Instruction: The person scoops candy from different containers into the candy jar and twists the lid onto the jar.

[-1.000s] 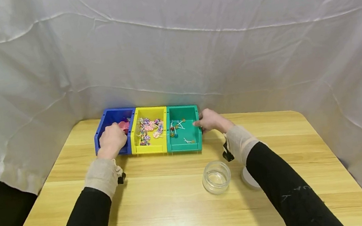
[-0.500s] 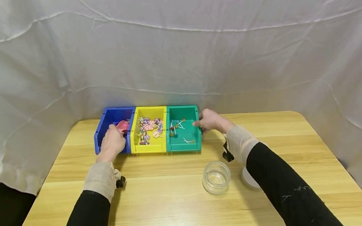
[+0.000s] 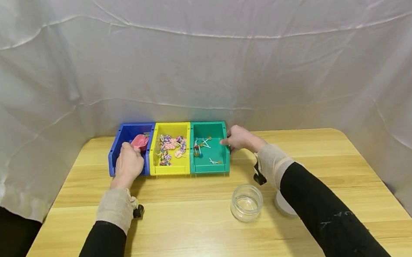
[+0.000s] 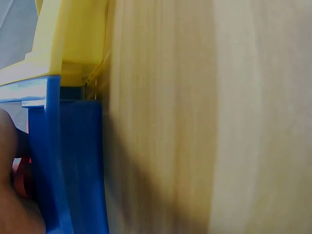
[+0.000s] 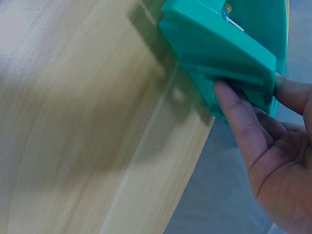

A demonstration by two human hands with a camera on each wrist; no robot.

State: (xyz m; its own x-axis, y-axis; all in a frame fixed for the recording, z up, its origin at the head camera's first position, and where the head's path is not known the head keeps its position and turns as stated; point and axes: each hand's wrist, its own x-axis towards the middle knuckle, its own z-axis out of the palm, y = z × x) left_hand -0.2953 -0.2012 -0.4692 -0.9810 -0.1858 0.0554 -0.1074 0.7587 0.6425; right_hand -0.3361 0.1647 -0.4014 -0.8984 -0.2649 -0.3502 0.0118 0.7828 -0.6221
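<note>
My left hand (image 3: 128, 163) reaches over the front of the blue bin (image 3: 113, 159) and grips a pink scoop (image 3: 140, 142). The scoop's bowl lies inside that bin, near small colourful items that are mostly hidden. On the other side, my right hand (image 3: 242, 138) pinches the right wall of the green bin (image 3: 211, 167). In the right wrist view its thumb (image 5: 292, 93) is at the rim and the fingers (image 5: 239, 117) press the outer side. Several small white-stemmed pieces with coloured round heads (image 3: 202, 142) lie in the green bin.
Between the two bins stands a yellow bin (image 3: 170, 170) with several swirled, candy-like pieces (image 3: 170, 144). Nearer on the wooden table (image 3: 182, 237) is a glass jar (image 3: 246, 203) without a lid on it. A whitish round lid (image 3: 284, 204) lies partly under my right forearm. Grey cloth (image 3: 219, 56) hangs behind.
My left hand has shifted slightly and turned with the scoop, whose bowl now shows more openly in the blue bin. My right hand has stayed on the green bin.
</note>
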